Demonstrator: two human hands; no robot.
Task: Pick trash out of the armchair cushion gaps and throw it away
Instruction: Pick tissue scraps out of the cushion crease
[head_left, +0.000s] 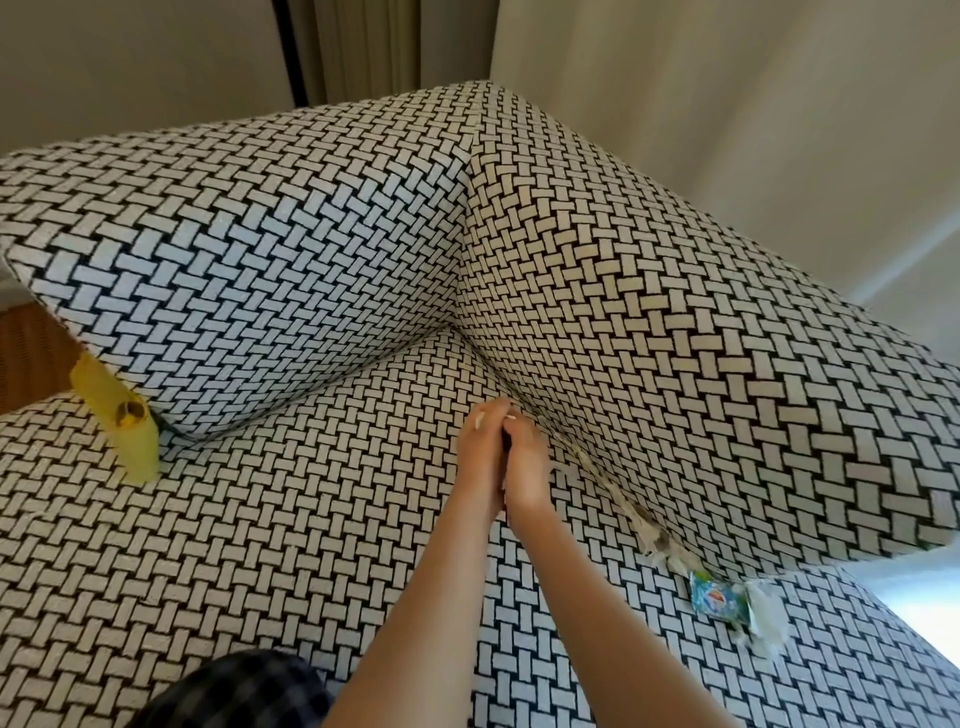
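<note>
The armchair (311, 519) is covered in a black-and-white woven pattern. My left hand (480, 457) and my right hand (527, 467) are pressed side by side on the seat, fingertips at the gap under the right arm cushion (675, 338). A thin dark sliver shows between the hands; I cannot tell whether it is a thing or shadow. Shredded white paper scraps (647, 527) stick out of that gap nearer to me. Further along it lie a blue-green wrapper (714, 597) and a crumpled white tissue (763, 616). A yellow wrapper (122, 431) stands in the left gap.
The back cushion (234, 260) meets the right arm cushion in a corner just beyond my hands. A beige wall and a curtain (363, 47) rise behind the chair. Orange-brown flooring (26, 358) shows at the far left. My checked dark clothing (234, 691) fills the bottom edge.
</note>
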